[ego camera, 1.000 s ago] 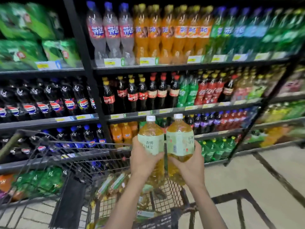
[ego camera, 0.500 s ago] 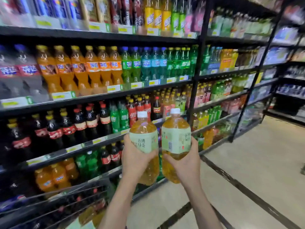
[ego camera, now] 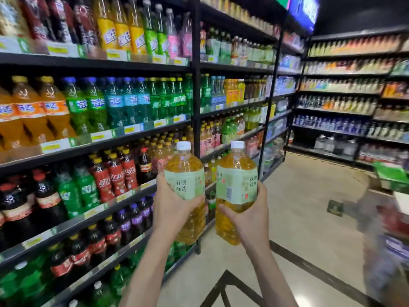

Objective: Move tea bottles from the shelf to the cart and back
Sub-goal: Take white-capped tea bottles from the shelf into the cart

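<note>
Amber tea fills two large clear bottles, held upright side by side before the drinks shelving point(ego camera: 141, 144), which runs along the left and is packed with soda bottles point(ego camera: 93, 107). The left hand point(ego camera: 174, 209) has its fingers and thumb curled round the label and lower body of the left tea bottle point(ego camera: 184, 173). The right tea bottle point(ego camera: 236, 180) stands just beside it, separated by a narrow gap. The right hand point(ego camera: 250, 218) wraps its lower half in the same way. Both white caps point(ego camera: 183, 145) are on. Neither bottle rests on shelf or cart, and the cart is out of view. A tiled floor point(ego camera: 309, 207) lies beneath. The far right edge is blurred and shows possibly a green basket point(ego camera: 391, 176).

Risks, as judged:
- Each bottle looks full and heavy for a one-handed hold set low on the body. It may tip forward or slide through the palm where the smooth label gives little friction.
- Carried this close, the bottles may knock together.
- Pushing one into a crowded row may topple its neighbours unless a free slot is found first.
</note>
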